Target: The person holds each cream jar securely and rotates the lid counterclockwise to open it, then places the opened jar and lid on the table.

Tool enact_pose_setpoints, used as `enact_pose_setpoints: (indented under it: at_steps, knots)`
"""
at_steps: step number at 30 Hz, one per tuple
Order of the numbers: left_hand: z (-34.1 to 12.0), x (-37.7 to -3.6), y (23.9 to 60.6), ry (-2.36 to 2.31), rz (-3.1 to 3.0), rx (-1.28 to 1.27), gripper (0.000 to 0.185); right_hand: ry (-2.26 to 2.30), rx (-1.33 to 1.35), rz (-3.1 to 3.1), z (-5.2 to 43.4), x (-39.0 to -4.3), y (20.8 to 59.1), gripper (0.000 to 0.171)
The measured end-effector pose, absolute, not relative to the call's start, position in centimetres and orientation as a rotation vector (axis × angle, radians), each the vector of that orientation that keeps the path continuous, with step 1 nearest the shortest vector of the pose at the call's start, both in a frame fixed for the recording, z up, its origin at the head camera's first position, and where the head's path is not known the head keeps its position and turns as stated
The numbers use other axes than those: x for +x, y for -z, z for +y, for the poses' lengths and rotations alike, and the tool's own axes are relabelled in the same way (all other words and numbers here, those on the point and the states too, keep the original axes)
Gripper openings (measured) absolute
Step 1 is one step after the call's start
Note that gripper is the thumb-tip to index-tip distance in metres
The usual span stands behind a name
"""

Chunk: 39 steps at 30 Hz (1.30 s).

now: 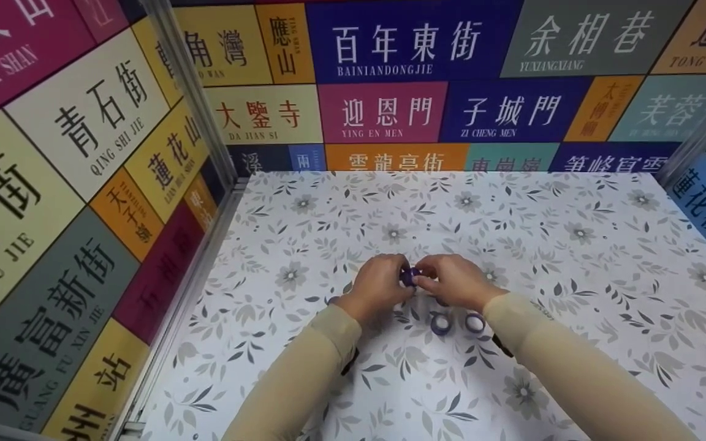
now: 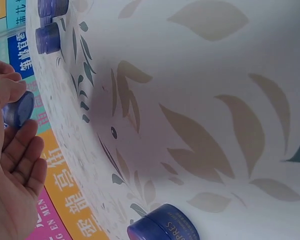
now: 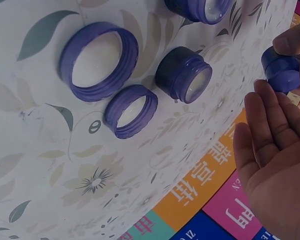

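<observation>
In the head view both hands meet at a small purple jar (image 1: 412,277) over the middle of the table. My left hand (image 1: 380,283) grips it from the left. From the other side my right hand (image 1: 458,282) pinches it between thumb and fingers. Up close in the right wrist view, the held jar (image 3: 279,67) shows a dark blue part and a lighter purple part. Several fingers of the right hand (image 3: 277,142) spread loosely below it. In the left wrist view, a thumb presses on the held jar (image 2: 21,109).
Two purple ring-shaped lids, a larger lid (image 3: 67,62) and a smaller lid (image 3: 111,117), lie near an uncapped jar (image 3: 172,70) and another uncapped jar (image 3: 187,9). A blue-purple jar (image 2: 165,225) with gold lettering stands near the left wrist. Sign-covered panels (image 1: 383,113) border the flower-patterned table (image 1: 353,214).
</observation>
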State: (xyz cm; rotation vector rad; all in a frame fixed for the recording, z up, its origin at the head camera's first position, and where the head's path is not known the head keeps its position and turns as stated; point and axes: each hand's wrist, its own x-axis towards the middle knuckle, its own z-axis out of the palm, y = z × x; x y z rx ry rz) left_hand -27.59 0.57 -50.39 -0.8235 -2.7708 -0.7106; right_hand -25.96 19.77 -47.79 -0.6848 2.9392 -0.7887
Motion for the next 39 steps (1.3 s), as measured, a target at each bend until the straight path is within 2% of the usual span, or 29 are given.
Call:
enact_pose_setpoints:
  at_steps: [12,29,39]
  knots:
    - [0.9,-27.9,50.2,0.673,-2.708,-0.894,0.025,0.974,-0.643,2.834,20.1,-26.3,47.5,0.018]
    - [0.8,-28.0,49.6,0.637,-2.799,-0.952,0.026,1.014,-0.747,2.804,20.9,-26.4,47.4,0.02]
    - [0.7,-27.5,49.8,0.624,-2.779,-0.956,0.025,1.055,-0.658,2.775,20.8,-25.9,47.7,0.015]
